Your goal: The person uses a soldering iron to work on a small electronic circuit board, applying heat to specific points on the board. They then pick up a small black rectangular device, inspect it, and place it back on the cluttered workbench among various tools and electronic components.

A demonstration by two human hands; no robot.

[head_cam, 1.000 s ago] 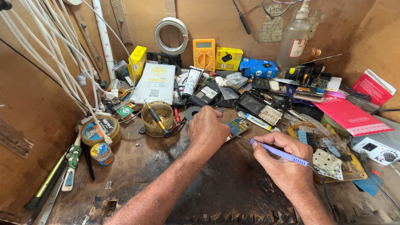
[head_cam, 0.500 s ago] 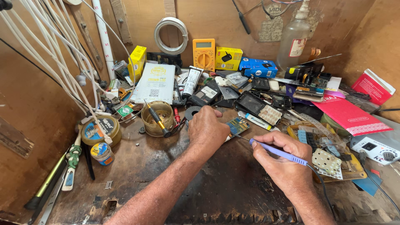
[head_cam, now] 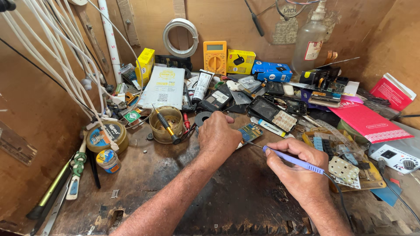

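The right hand [head_cam: 297, 168] keeps a clenched grip on a soldering iron [head_cam: 293, 160] with a pale violet handle, held like a pen, its thin metal tip slanting left and far toward a small circuit board [head_cam: 250, 132] that lies flat on the worktop [head_cam: 183, 192]. The left hand [head_cam: 218, 137] rests knuckles-up over the left part of that board, fingers curled down onto it — pressing or pinching it, though exactly how the grip closes underneath cannot be told. The board sits at the middle of the worktop, between the two hands, its blue and yellow face showing just right of the left hand. A dark cord [head_cam: 339, 199] runs from the iron's rear end back along the right wrist toward the near edge. Just left of the left hand stands a round open tin [head_cam: 165, 124] with a screwdriver [head_cam: 166, 126] leaning in it, and a black ring of tape [head_cam: 203, 118] lies just beyond the knuckles. Farther left sit a roll of tape [head_cam: 106, 136] and a small blue-lidded pot [head_cam: 107, 161]. To the right lie a white keypad sheet [head_cam: 344, 171] and a red booklet [head_cam: 365, 121]; against the far wall stand a yellow multimeter [head_cam: 215, 57] and a clear plastic bottle [head_cam: 309, 43].
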